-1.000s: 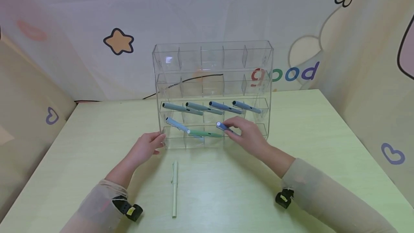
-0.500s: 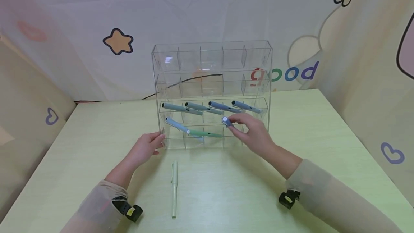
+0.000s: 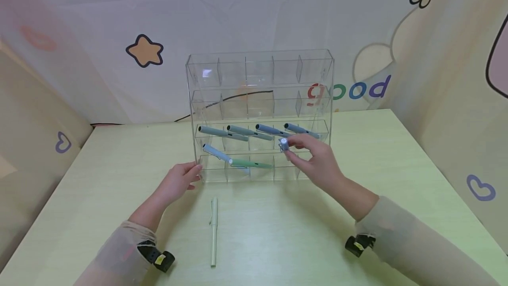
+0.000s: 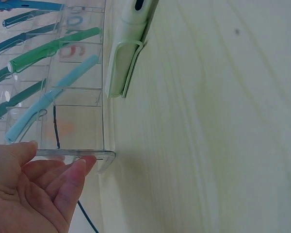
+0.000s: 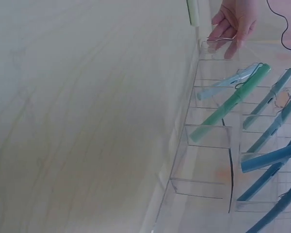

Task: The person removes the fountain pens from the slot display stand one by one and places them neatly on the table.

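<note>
We see the right hand [image 3: 315, 161] pinching a blue clip pen [image 3: 284, 144] between thumb and fingers, its end turned toward us in front of the second row from the bottom of a clear acrylic rack [image 3: 259, 61]; whether pen and rack touch, we cannot tell. The left hand [image 3: 183, 181] holds the rack's lower left side wall, the grip narrow about that thin edge. Two teal and two blue pens lean in that second row; below them a light blue pen [image 3: 216, 152] and a green pen [image 3: 252, 163] cross in the bottom row. A pale green pen [image 3: 214, 232] lies on the table [image 3: 278, 237], near the rack's front. We judge the held pen light, stiff and smooth, apt to roll in a loose pinch, so we would take it around the barrel, clear of its clip. The rack looks rigid but light, likely to slide if knocked and perhaps brittle at its thin dividers; we would steady it by a side wall.
</note>
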A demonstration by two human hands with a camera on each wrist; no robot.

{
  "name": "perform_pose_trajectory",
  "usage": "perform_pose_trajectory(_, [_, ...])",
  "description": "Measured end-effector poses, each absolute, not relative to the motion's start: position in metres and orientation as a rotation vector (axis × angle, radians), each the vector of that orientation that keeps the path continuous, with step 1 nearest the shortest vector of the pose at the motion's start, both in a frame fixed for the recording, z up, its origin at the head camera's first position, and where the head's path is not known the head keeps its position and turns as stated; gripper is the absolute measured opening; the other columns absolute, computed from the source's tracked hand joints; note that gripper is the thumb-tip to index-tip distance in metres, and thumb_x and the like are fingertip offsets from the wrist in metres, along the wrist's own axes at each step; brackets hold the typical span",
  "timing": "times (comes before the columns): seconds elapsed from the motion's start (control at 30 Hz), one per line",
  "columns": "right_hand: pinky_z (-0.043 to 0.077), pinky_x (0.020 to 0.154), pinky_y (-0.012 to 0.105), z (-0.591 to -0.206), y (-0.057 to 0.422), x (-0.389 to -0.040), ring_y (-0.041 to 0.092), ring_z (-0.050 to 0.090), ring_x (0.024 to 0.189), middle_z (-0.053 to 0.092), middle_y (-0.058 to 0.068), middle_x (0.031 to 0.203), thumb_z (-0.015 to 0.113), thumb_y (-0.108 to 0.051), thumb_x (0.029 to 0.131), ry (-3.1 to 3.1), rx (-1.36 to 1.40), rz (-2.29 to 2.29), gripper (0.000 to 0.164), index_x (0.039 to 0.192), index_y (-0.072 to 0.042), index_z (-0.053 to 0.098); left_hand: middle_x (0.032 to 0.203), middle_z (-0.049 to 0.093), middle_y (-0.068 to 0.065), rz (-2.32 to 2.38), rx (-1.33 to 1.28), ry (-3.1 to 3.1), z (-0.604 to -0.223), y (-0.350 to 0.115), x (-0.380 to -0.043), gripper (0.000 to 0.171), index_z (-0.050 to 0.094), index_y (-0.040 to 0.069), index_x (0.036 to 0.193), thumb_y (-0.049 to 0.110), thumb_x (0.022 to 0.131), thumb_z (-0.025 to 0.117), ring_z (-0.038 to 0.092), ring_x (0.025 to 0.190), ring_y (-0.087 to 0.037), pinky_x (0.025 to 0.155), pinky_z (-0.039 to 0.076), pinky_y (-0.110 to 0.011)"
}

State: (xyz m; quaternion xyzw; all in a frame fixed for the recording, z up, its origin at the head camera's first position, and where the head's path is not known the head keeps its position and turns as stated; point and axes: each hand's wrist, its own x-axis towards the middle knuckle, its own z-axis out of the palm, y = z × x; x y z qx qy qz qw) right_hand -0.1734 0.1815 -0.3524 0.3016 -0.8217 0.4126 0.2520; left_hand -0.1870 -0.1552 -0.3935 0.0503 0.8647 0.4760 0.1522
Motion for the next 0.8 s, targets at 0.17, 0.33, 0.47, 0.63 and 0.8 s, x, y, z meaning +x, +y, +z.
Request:
perform_pose_trajectory(0.17, [0.049, 0.081, 0.019, -0.347, 0.182, -0.171, 0.018, 0.062, 0.090, 0.068, 0.007, 0.098, 0.073, 0.009, 0.073, -2.184, 0.823, 1.171, 0.031, 0.102, 0.000, 0.065, 0.130, 0.048, -0.029, 1.369, 0.145, 2.482, -0.393, -0.155, -0.187, 0.048, 0.039, -0.011, 0.135, 0.023, 0.101, 0.040, 0.051, 0.115, -0.040, 0.082, 0.053, -0.041])
perform_pose_trajectory(0.33, [0.050, 0.081, 0.020, -0.343, 0.180, -0.165, 0.016, 0.062, 0.091, 0.067, 0.006, 0.099, 0.072, 0.009, 0.074, -2.214, 0.772, 1.263, 0.031, 0.104, 0.000, 0.065, 0.130, 0.048, -0.029, 1.369, 0.144, 2.485, -0.393, -0.155, -0.188, 0.048, 0.038, -0.011, 0.135, 0.023, 0.101, 0.040, 0.051, 0.115, -0.040, 0.082, 0.053, -0.041])
perform_pose_trajectory(0.47, [0.051, 0.081, 0.021, -0.342, 0.178, -0.161, 0.015, 0.062, 0.091, 0.067, 0.006, 0.098, 0.071, 0.008, 0.076, -2.222, 0.752, 1.324, 0.030, 0.104, 0.000, 0.065, 0.130, 0.047, -0.029, 1.367, 0.135, 2.483, -0.393, -0.155, -0.188, 0.048, 0.038, -0.011, 0.135, 0.023, 0.101, 0.040, 0.051, 0.115, -0.040, 0.081, 0.053, -0.040])
perform_pose_trajectory(0.63, [0.052, 0.082, 0.025, -0.341, 0.176, -0.157, 0.013, 0.064, 0.090, 0.066, 0.007, 0.098, 0.070, 0.008, 0.077, -2.234, 0.725, 1.420, 0.031, 0.106, 0.001, 0.063, 0.130, 0.048, -0.029, 1.363, 0.129, 2.479, -0.393, -0.155, -0.188, 0.048, 0.038, -0.012, 0.135, 0.022, 0.101, 0.040, 0.051, 0.115, -0.040, 0.082, 0.053, -0.040])
perform_pose_trajectory(0.8, [0.052, 0.083, 0.027, -0.341, 0.173, -0.155, 0.014, 0.064, 0.089, 0.066, 0.009, 0.099, 0.068, 0.004, 0.080, -2.280, 0.648, 1.581, 0.027, 0.107, 0.002, 0.062, 0.131, 0.047, -0.029, 1.364, 0.134, 2.475, -0.394, -0.155, -0.188, 0.049, 0.038, -0.012, 0.135, 0.023, 0.101, 0.040, 0.051, 0.116, -0.040, 0.082, 0.052, -0.041])
